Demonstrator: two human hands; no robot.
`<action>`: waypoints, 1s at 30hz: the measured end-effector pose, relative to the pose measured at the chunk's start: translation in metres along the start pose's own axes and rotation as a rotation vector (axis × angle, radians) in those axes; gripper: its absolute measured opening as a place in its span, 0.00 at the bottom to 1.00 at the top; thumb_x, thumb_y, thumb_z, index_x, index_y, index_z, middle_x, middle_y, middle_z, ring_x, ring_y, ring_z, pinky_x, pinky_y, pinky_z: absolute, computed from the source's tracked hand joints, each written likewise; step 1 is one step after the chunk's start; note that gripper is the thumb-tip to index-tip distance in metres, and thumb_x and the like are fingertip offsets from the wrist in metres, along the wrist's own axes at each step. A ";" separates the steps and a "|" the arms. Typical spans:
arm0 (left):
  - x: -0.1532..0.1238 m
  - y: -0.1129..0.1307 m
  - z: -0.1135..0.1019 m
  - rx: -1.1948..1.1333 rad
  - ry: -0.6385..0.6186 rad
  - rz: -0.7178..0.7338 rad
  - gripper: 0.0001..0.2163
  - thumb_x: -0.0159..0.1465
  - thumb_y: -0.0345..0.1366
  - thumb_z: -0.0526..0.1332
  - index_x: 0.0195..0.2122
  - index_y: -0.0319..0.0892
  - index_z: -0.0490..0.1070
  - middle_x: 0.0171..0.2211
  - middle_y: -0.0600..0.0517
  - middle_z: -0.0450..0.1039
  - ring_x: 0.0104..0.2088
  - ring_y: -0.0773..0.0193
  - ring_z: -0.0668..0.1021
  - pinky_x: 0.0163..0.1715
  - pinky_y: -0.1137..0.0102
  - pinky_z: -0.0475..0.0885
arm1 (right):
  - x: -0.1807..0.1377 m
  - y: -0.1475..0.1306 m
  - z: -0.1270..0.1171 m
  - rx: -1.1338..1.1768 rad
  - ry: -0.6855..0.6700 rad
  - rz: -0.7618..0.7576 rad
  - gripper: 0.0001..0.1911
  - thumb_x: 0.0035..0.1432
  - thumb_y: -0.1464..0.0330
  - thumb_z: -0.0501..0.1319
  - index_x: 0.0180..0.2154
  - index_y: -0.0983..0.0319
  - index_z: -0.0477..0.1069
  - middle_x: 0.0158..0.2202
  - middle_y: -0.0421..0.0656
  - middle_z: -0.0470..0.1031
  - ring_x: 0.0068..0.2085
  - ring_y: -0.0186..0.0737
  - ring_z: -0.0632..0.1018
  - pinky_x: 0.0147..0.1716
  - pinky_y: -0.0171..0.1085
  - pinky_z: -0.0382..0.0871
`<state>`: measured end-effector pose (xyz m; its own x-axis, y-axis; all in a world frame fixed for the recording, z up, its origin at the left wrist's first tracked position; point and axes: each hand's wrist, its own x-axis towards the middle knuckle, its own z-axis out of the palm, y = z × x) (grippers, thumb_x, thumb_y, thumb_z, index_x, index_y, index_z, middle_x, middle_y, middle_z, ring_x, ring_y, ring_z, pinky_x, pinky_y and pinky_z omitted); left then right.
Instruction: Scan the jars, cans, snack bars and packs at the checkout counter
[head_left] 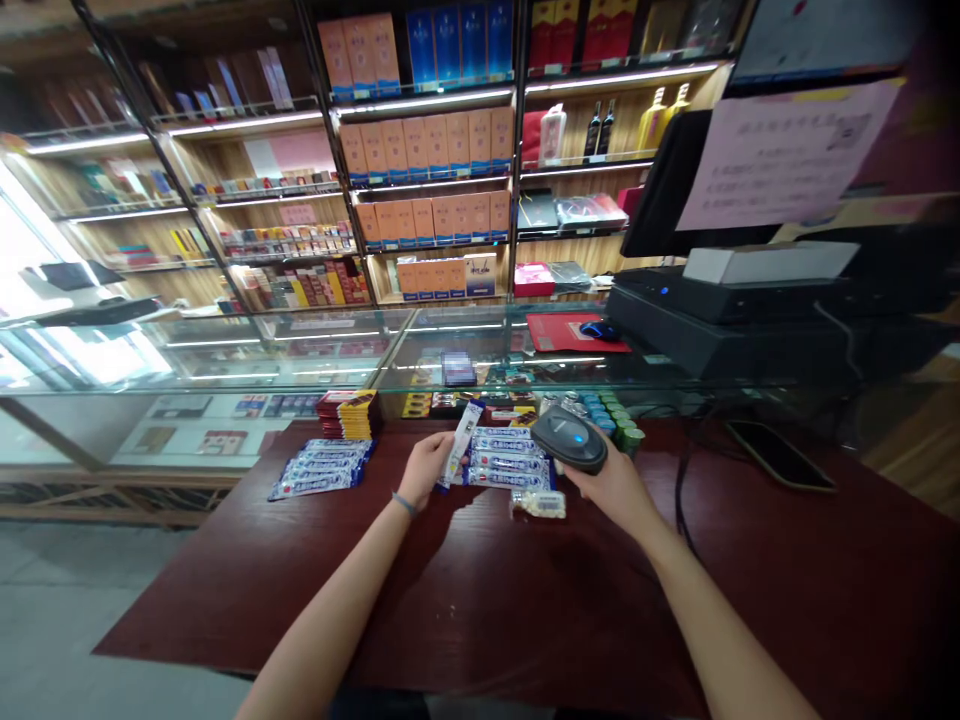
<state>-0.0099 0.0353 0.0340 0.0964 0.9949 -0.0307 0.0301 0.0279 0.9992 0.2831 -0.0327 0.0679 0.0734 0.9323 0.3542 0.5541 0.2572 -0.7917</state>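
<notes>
My left hand (pixel 429 470) is closed on a slim blue-and-white snack packet (pixel 463 440), holding it tilted upright above the dark red table. My right hand (pixel 609 482) grips a dark grey barcode scanner (pixel 570 438), whose head points left toward the packets. Between the hands lies a row of similar blue-and-white packets (pixel 510 462). A small clear bag with pale contents (pixel 538 503) rests just in front of them. Further left, another fanned stack of the same packets (pixel 322 468) lies flat on the table.
Behind the packets, red and yellow packs (pixel 349 414) stand against a glass display counter (pixel 450 345). Green and blue cans (pixel 619 420) are behind the scanner. A phone (pixel 780 455) lies at the right, near a black cable (pixel 681 500). A monitor (pixel 664 190) rises at the back right.
</notes>
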 end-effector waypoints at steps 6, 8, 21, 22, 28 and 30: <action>-0.010 -0.012 -0.017 -0.291 0.043 -0.115 0.19 0.58 0.47 0.69 0.41 0.36 0.75 0.29 0.49 0.78 0.28 0.64 0.81 0.27 0.72 0.77 | -0.009 -0.008 0.025 -0.028 -0.194 -0.050 0.27 0.49 0.66 0.65 0.52 0.55 0.66 0.43 0.43 0.81 0.44 0.49 0.81 0.43 0.42 0.74; -0.010 -0.012 -0.017 -0.298 0.057 -0.127 0.17 0.59 0.45 0.69 0.42 0.37 0.75 0.31 0.48 0.79 0.29 0.63 0.81 0.28 0.71 0.78 | -0.012 -0.012 0.030 -0.089 -0.244 -0.033 0.28 0.48 0.65 0.66 0.53 0.55 0.65 0.44 0.43 0.82 0.45 0.50 0.82 0.43 0.43 0.73; -0.013 -0.011 -0.014 -0.352 0.000 -0.139 0.20 0.57 0.45 0.71 0.44 0.36 0.75 0.32 0.47 0.79 0.31 0.63 0.81 0.31 0.70 0.78 | -0.012 -0.021 0.032 -0.134 -0.310 0.030 0.25 0.48 0.62 0.65 0.49 0.57 0.69 0.41 0.44 0.82 0.43 0.51 0.82 0.42 0.42 0.73; -0.014 -0.010 -0.015 -0.367 -0.022 -0.136 0.20 0.56 0.45 0.72 0.44 0.36 0.75 0.34 0.47 0.79 0.32 0.62 0.81 0.33 0.69 0.78 | -0.012 -0.020 0.032 -0.140 -0.303 0.028 0.25 0.48 0.62 0.65 0.50 0.57 0.69 0.41 0.44 0.82 0.43 0.51 0.82 0.42 0.42 0.73; -0.012 0.007 -0.023 -0.305 -0.052 -0.039 0.22 0.54 0.44 0.73 0.45 0.39 0.72 0.44 0.43 0.78 0.39 0.61 0.81 0.35 0.70 0.76 | -0.011 -0.011 0.034 -0.102 -0.256 0.016 0.31 0.47 0.63 0.64 0.54 0.59 0.68 0.42 0.47 0.83 0.45 0.54 0.82 0.40 0.43 0.74; -0.008 0.014 -0.034 -0.139 0.021 0.080 0.20 0.55 0.43 0.72 0.45 0.40 0.71 0.41 0.45 0.78 0.39 0.61 0.80 0.36 0.70 0.75 | -0.011 -0.008 0.035 -0.092 -0.240 0.003 0.31 0.47 0.62 0.64 0.55 0.60 0.69 0.43 0.47 0.83 0.46 0.54 0.82 0.41 0.43 0.74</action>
<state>-0.0439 0.0313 0.0496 0.0716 0.9963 0.0484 -0.1148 -0.0400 0.9926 0.2485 -0.0358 0.0528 -0.1181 0.9694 0.2151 0.6279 0.2407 -0.7402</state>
